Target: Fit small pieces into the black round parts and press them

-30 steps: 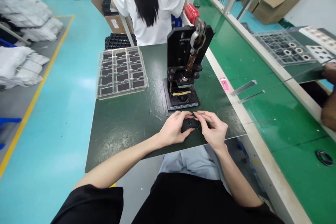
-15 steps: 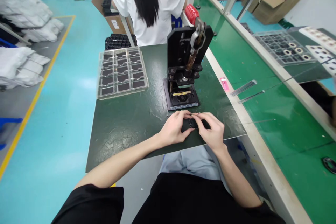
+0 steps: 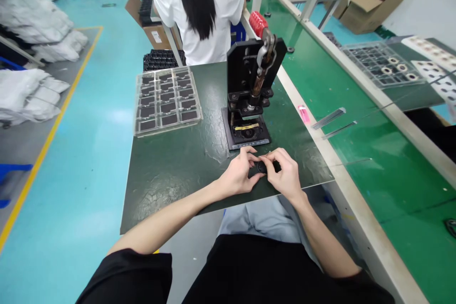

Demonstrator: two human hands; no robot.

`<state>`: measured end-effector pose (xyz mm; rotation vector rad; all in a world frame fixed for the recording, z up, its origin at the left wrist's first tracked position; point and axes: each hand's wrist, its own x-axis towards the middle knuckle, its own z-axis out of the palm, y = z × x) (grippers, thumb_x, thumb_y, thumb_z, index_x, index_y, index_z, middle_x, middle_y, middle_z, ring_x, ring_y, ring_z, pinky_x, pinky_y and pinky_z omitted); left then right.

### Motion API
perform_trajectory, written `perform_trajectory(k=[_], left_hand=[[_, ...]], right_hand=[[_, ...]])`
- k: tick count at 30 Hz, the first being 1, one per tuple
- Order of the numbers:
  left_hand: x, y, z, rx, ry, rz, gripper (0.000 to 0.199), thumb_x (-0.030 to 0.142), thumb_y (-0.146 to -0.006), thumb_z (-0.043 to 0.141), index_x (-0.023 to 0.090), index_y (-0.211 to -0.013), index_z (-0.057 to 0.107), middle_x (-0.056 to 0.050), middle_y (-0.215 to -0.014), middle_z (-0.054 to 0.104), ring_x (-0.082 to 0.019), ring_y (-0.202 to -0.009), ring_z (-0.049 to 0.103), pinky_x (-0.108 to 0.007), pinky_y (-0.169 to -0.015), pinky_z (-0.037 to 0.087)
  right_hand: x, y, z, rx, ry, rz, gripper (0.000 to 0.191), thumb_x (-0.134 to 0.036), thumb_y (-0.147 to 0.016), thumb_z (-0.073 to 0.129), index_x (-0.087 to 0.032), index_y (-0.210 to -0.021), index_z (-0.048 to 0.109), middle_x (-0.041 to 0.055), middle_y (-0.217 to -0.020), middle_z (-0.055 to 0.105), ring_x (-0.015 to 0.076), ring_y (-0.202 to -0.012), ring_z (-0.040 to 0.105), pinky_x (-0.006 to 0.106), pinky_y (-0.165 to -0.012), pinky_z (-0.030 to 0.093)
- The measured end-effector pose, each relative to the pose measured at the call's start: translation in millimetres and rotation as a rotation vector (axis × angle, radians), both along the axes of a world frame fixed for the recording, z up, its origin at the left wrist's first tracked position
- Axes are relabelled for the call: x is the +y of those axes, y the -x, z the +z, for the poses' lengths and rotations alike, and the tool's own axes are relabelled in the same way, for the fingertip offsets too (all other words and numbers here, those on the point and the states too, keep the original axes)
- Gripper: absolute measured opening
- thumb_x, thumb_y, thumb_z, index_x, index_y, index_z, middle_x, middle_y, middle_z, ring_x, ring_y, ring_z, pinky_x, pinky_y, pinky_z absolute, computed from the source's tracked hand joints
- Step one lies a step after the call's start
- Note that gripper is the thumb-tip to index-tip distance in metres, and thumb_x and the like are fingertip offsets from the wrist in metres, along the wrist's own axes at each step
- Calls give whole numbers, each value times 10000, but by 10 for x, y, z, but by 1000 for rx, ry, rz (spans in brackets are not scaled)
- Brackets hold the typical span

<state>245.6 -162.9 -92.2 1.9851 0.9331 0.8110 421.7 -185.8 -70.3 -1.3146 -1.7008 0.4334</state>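
Between my two hands is a small black part with a round middle (image 3: 261,166), held just above or on the dark green table (image 3: 171,166) near its front edge. My left hand (image 3: 240,172) grips it from the left with thumb and fingers curled round. From the right, my right hand (image 3: 284,173) pinches at its upper edge; the fingertips of both hands nearly meet and hide much of the part. Just beyond my hands stands a black hand press (image 3: 247,66) with a red-gripped lever (image 3: 258,23). A yellow strip (image 3: 247,127) lies across its base.
A clear compartment tray (image 3: 167,126) with flat black pieces sits at the table's left rear. To the right runs a green conveyor belt (image 3: 356,171) with thin metal strips (image 3: 329,118) beside a pink tag (image 3: 304,114). A person in white (image 3: 228,4) sits ahead.
Both hands stay on the black part. My right hand has shifted slightly left and up, and its fingers are more bent. The view has moved a little.
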Motion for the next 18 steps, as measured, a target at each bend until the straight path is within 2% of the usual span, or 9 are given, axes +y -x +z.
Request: perform_trajectory(k=[2,5,7,10,12,14,16,18], left_hand=[[12,-3,-5,-4,1,-2,560,289,-842,748,222,-1233,352,-76,-1096,693,-199,-879,714,-370,-790,599],[27,-6,-3,-13,23,-13,573,286,-842,763,232,-1230,345,-86,-1104,731,-193,-866,713,-370,-799,600],[41,3,18,-31,24,-34,618,271,-833,777,236,-1257,328,-84,-1105,747,-190,-876,711,-361,-804,599],[100,54,98,-61,-38,-39,641,277,-845,776,234,-1289,317,-83,-1121,752,-182,-884,701,-343,-794,591],[183,120,171,-71,-102,37,613,304,-869,762,232,-1294,326,-89,-1145,746,-173,-874,691,-340,-794,584],[299,197,233,-69,-158,172,573,327,-879,755,231,-1272,350,-94,-1168,732,-160,-853,677,-335,-792,579],[428,262,265,-65,-187,292,547,336,-867,765,229,-1237,376,-89,-1174,714,-149,-837,666,-314,-765,573],[539,292,265,-62,-192,348,526,340,-853,773,224,-1209,404,-81,-1174,692,-141,-826,660,-291,-729,563]], right_hand=[[11,-11,-7,159,-5,-81,292,-350,-998,613,-227,-737,571,28,-746,636,173,-731,632,322,-688,530],[-15,-64,-16,390,-122,-323,309,-424,-988,632,-219,-766,568,32,-771,651,172,-743,668,320,-700,565],[-79,-129,-43,408,-170,-397,262,-401,-984,644,-206,-812,616,55,-844,686,184,-794,695,326,-707,578],[-207,-241,-138,285,-162,-371,157,-319,-986,645,-201,-905,709,83,-925,735,206,-853,722,332,-701,589],[-271,-289,-211,210,-182,-378,124,-274,-982,647,-208,-920,732,82,-912,754,207,-833,727,332,-691,591],[-300,-297,-259,186,-210,-405,115,-244,-976,651,-213,-900,730,77,-893,763,204,-804,732,329,-678,590],[-300,-272,-269,167,-228,-410,112,-223,-974,649,-216,-898,731,75,-895,770,202,-795,736,324,-671,591],[-289,-235,-250,120,-243,-390,105,-202,-970,650,-221,-913,736,72,-897,775,200,-790,738,322,-673,596]])
